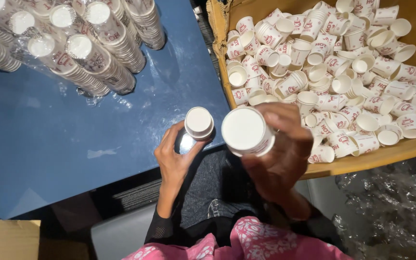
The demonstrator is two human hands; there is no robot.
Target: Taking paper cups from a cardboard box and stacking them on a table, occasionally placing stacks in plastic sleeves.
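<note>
Both hands [275, 159] hold white cup stacks [244, 130] beside cardboard box [362, 161]

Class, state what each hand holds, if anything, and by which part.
Left hand grips a paper cup stack around its side; right hand grips another cup stack around its side.

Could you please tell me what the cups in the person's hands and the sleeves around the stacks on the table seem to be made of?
Cups: likely paper, matte white with red print, thin rolled rims. Sleeves: probably thin clear plastic film, glossy and wrinkled, stacks showing through.
</note>
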